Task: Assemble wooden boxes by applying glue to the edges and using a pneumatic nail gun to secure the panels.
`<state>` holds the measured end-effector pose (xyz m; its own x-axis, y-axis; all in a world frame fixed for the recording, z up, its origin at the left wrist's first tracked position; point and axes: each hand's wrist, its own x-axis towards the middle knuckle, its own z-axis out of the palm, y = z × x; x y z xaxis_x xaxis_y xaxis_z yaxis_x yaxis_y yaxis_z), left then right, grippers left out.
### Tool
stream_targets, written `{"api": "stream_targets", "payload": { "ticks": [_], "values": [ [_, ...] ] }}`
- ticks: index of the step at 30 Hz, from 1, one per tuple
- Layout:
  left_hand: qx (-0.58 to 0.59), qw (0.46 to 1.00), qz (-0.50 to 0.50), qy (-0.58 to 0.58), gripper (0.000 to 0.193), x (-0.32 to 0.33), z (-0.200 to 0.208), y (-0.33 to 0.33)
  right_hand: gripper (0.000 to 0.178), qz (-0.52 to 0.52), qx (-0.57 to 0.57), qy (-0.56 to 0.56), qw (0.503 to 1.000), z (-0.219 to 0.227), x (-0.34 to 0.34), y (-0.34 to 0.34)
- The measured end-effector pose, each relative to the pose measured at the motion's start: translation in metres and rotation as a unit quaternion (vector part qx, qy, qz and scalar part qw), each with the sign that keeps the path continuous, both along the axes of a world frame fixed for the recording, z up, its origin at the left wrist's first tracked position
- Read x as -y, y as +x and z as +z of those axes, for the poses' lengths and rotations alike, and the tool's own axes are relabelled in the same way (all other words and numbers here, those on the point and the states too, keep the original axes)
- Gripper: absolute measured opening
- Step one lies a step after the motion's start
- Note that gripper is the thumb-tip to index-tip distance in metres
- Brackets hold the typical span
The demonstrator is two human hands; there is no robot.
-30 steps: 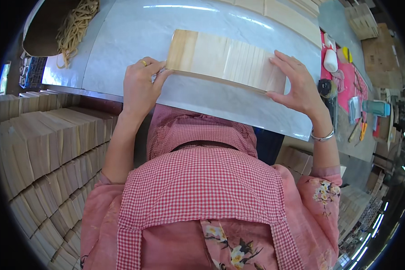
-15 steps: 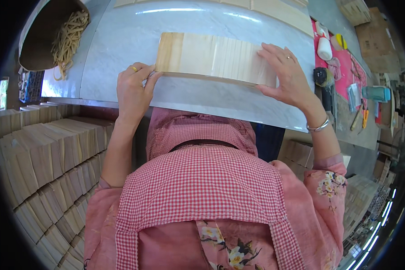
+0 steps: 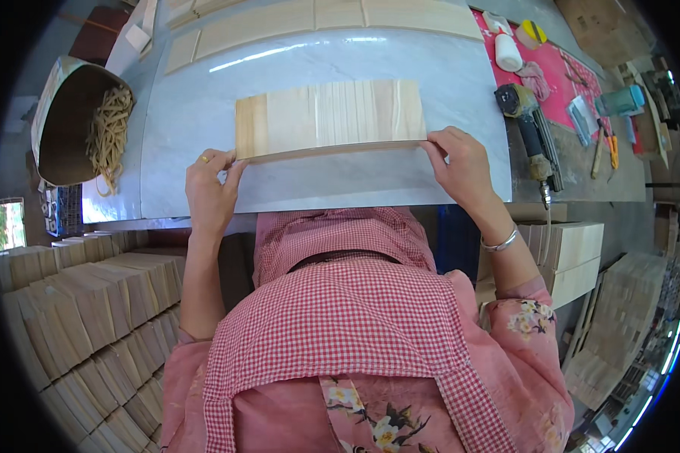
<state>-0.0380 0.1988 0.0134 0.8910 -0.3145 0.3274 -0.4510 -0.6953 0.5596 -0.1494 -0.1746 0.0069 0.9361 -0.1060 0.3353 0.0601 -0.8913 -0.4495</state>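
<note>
A pale rectangular wooden board (image 3: 332, 113), striped with grain and yellower at its left end, lies across the bluish-white marbled tabletop (image 3: 340, 181). At its near left corner, my left hand (image 3: 210, 195) pinches the wood between thumb and fingers. My right hand (image 3: 463, 167) grips the near right corner in the same way, fingertips on the end and thumb at the near edge. The near side face of the board shows as a thin darker strip. Its underside is hidden.
Thin wooden panels (image 3: 279, 29) lie along the table's far side. A bin of rubber bands (image 3: 112, 132) stands at left. On the right are a pneumatic nail gun (image 3: 533, 136), a white bottle (image 3: 508, 53) and hand tools. Stacked wood blocks (image 3: 91, 302) fill the lower left.
My right hand has gone from spread fingers around the board's right end to a pinch at its near right corner. The board lies straighter to the table's edge. The view has shifted.
</note>
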Motion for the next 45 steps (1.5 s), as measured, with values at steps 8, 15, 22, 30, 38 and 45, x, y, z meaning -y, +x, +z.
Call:
{"api": "stream_targets", "payload": {
  "ticks": [8, 15, 22, 30, 38, 45],
  "values": [
    [0.018, 0.999, 0.025, 0.043, 0.022, 0.008, -0.004, -0.012, 0.004, 0.056, -0.057, 0.012, 0.997, 0.009, 0.033, 0.034],
    [-0.055, 0.947, 0.041, 0.313, 0.043, 0.029, 0.052, -0.009, 0.013, 0.069, -0.119, 0.053, 0.989, 0.013, 0.049, 0.037],
    [0.110, 0.969, -0.171, 0.142, 0.045, 0.122, 0.057, 0.021, 0.052, -0.200, 0.009, -0.119, 0.972, 0.009, 0.139, -0.028],
    [0.020, 0.969, -0.227, 0.097, 0.048, 0.194, -0.003, 0.049, 0.064, -0.302, -0.205, -0.104, 0.925, -0.002, 0.167, -0.028],
    [0.060, 0.974, -0.215, 0.044, 0.052, 0.194, -0.018, 0.048, 0.044, -0.307, -0.227, -0.017, 0.924, 0.043, 0.154, -0.014],
    [0.077, 0.976, -0.198, 0.038, 0.050, 0.196, -0.021, 0.047, 0.027, -0.284, -0.231, 0.217, 0.905, 0.134, 0.036, -0.024]
  ]
}}
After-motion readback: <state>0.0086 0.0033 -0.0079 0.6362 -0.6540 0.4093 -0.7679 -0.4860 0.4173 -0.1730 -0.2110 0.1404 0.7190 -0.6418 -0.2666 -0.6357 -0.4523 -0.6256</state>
